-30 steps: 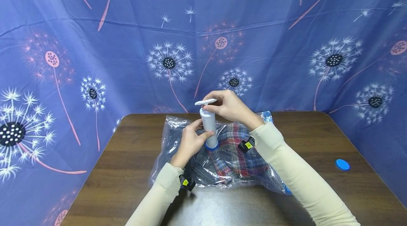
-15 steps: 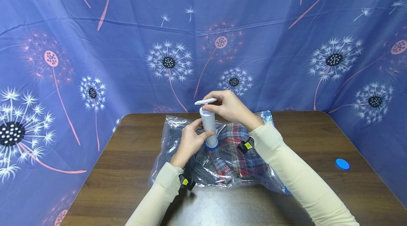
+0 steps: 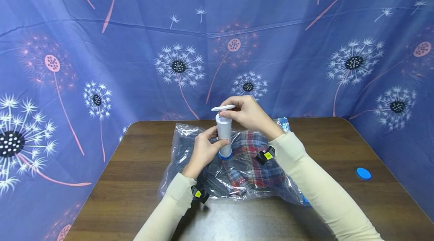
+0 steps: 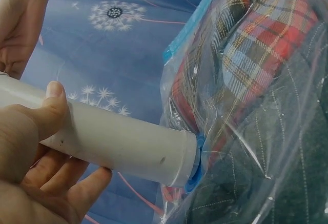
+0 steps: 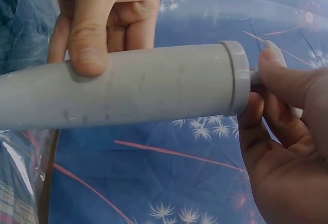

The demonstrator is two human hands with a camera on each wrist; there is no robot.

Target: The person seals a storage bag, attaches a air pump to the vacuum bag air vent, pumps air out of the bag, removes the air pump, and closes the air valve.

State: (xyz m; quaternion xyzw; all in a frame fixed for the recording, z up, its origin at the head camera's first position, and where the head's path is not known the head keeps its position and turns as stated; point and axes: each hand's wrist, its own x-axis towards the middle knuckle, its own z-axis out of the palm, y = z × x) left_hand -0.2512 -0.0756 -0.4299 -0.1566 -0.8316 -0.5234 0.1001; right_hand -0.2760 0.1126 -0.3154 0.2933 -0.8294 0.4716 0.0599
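A white hand pump (image 3: 224, 133) stands nearly upright on the blue valve (image 3: 225, 156) of a clear plastic storage bag (image 3: 184, 131). My left hand (image 3: 205, 148) grips the pump's barrel around its middle, thumb on the near side. At the top, my right hand (image 3: 248, 112) holds the white T-shaped handle (image 5: 277, 62), fingers and thumb around its short stem. The handle sits close above the barrel's end cap (image 5: 237, 78). Inside the bag lie a red and blue plaid shirt (image 4: 261, 55) and dark pinstriped cloth (image 4: 256, 172).
A round blue cap (image 3: 363, 173) lies on the brown wooden table (image 3: 132, 173), to the right. A blue strip (image 3: 284, 124) runs along the bag's right edge. Behind the table hangs a blue dandelion-print cloth (image 3: 135, 63).
The pump's top and its handle have shifted slightly to the right with my right hand, so the barrel stands more upright. My left hand keeps its grip, and the handle remains low.
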